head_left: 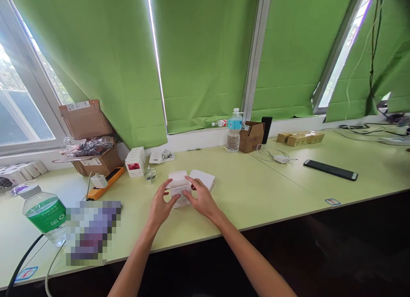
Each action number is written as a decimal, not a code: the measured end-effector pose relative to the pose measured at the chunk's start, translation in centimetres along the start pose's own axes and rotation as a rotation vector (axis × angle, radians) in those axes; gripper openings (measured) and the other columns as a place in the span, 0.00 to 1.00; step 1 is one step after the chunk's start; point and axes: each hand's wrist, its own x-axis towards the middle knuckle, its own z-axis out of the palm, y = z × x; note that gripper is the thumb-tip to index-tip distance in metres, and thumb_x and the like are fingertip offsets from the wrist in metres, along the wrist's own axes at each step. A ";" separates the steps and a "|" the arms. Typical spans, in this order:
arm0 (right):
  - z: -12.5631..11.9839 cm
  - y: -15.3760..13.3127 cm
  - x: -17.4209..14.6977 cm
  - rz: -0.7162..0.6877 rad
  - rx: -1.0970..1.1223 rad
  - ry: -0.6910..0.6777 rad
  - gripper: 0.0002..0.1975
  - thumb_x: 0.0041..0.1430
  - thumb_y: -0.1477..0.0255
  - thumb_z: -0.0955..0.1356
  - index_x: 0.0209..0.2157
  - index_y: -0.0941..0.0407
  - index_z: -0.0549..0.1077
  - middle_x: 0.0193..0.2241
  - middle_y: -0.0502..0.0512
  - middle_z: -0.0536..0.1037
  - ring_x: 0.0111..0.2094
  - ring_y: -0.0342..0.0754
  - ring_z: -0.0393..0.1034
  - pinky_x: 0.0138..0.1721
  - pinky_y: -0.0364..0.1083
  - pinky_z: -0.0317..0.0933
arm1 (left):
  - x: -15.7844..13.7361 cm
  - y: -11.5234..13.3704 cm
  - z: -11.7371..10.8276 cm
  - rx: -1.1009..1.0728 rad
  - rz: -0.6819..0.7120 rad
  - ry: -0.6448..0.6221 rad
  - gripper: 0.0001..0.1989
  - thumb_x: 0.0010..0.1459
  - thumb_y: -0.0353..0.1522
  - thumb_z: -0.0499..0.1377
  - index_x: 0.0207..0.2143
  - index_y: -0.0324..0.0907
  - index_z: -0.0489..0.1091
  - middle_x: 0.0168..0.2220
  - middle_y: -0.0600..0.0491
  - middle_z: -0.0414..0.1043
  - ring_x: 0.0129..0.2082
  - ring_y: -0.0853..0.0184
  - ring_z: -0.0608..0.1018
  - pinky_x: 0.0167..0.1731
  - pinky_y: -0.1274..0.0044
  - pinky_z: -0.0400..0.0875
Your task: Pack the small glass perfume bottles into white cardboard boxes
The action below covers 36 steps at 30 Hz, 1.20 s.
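A small white carton (181, 198) with printed text on its near side stands on the pale green table in front of me, its top flap raised. My left hand (162, 203) grips its left side, with the thumb on the printed face. From the right, my right hand (202, 198) holds the same carton, thumb on the front and fingers at the upper edge. Whatever is inside the carton is hidden from me. Just behind it and to the right lie flat white pieces (203, 178), partly covered by my right hand.
Several white boxes (135, 162) stand beside a small clear-and-silver item (150, 174). At left are an open cardboard box (99, 160), an orange power strip (110, 181) and a green-labelled bottle (45, 214). A water bottle (234, 132) and black phone-like slab (330, 169) are farther right.
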 end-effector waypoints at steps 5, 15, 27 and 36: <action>0.3 0.1 -0.1 0.012 0.015 -0.016 0.26 0.58 0.66 0.64 0.58 0.51 0.59 0.47 0.57 0.71 0.42 0.50 0.67 0.46 0.51 0.62 | -0.3 0.1 0.1 0.012 -0.002 -0.013 0.26 0.56 0.40 0.57 0.57 0.50 0.57 0.54 0.49 0.65 0.47 0.62 0.73 0.44 0.69 0.70; 0.2 -0.5 -0.2 0.050 -0.030 -0.048 0.25 0.59 0.65 0.63 0.57 0.52 0.58 0.47 0.57 0.72 0.43 0.52 0.68 0.45 0.51 0.63 | -0.4 0.2 0.1 0.048 0.000 -0.012 0.25 0.56 0.40 0.57 0.55 0.50 0.57 0.51 0.49 0.68 0.43 0.61 0.75 0.39 0.70 0.71; 0.4 -0.5 -0.3 0.050 -0.082 -0.085 0.28 0.60 0.64 0.63 0.60 0.53 0.53 0.48 0.59 0.71 0.45 0.53 0.68 0.44 0.50 0.63 | -0.4 0.3 0.0 0.061 0.000 -0.034 0.27 0.57 0.41 0.56 0.58 0.49 0.55 0.47 0.48 0.70 0.43 0.61 0.75 0.40 0.68 0.71; 0.5 -0.7 -0.4 0.022 -0.068 -0.088 0.35 0.60 0.67 0.62 0.65 0.51 0.42 0.50 0.58 0.70 0.47 0.54 0.68 0.45 0.51 0.64 | -0.5 -0.6 0.6 -0.044 0.029 0.044 0.41 0.56 0.40 0.57 0.65 0.45 0.36 0.42 0.47 0.72 0.42 0.62 0.76 0.43 0.66 0.70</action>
